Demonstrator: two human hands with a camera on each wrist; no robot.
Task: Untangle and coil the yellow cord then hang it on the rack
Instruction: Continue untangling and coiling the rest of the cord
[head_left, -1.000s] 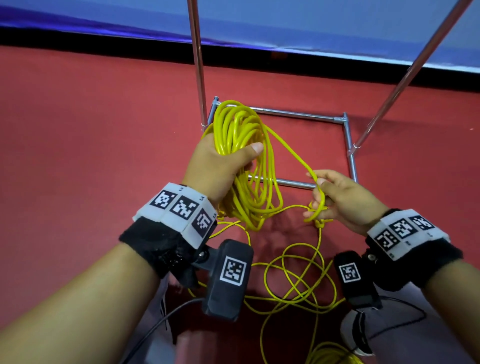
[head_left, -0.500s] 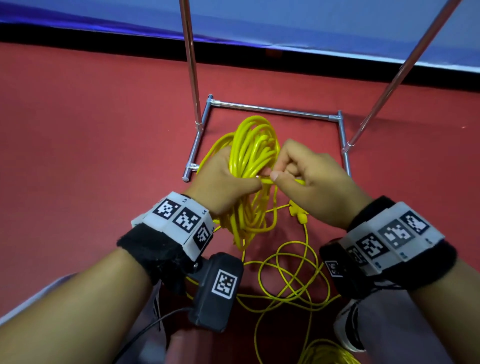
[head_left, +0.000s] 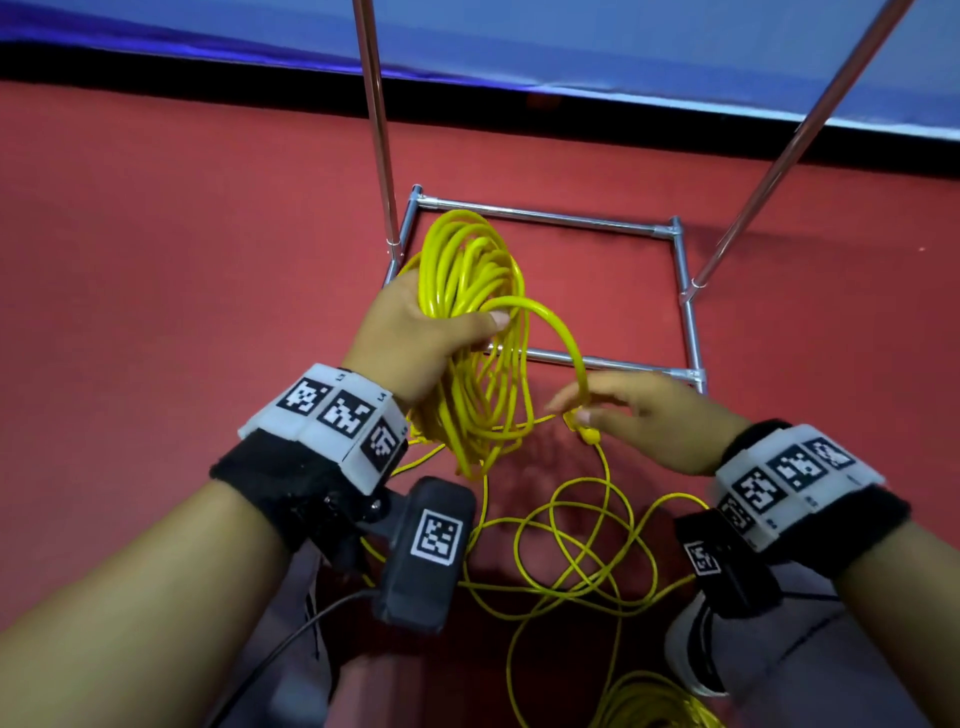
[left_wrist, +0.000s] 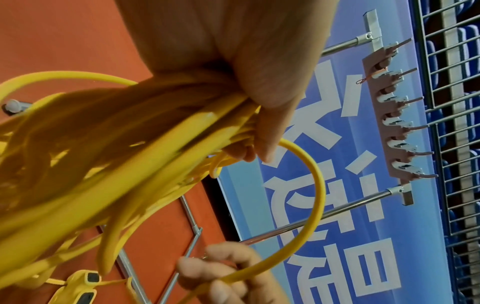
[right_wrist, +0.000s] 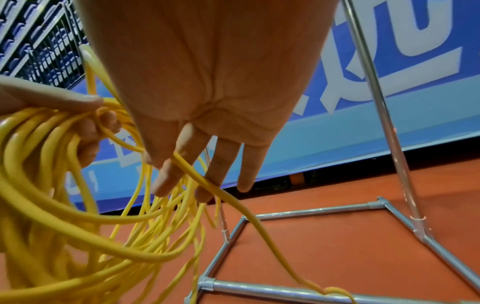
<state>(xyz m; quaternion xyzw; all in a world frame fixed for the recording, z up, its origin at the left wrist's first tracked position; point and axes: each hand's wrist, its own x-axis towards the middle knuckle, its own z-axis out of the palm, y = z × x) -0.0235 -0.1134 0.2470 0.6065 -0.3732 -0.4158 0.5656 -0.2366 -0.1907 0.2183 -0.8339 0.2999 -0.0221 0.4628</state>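
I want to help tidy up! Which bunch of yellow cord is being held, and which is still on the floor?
The thick coil gripped in the left hand is the held one. The thin loose loops lie on the red floor below.

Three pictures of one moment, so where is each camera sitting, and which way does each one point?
Head: worn on the head, looking down at the red floor; both forearms, left hand gripping the coiled yellow cord, right hand.
Left wrist: under the left hand, facing the brown hook rack and blue banner.
Right wrist: under the right hand, facing the silver tube frame.
Shared: all show the cord; each wrist view catches the other hand.
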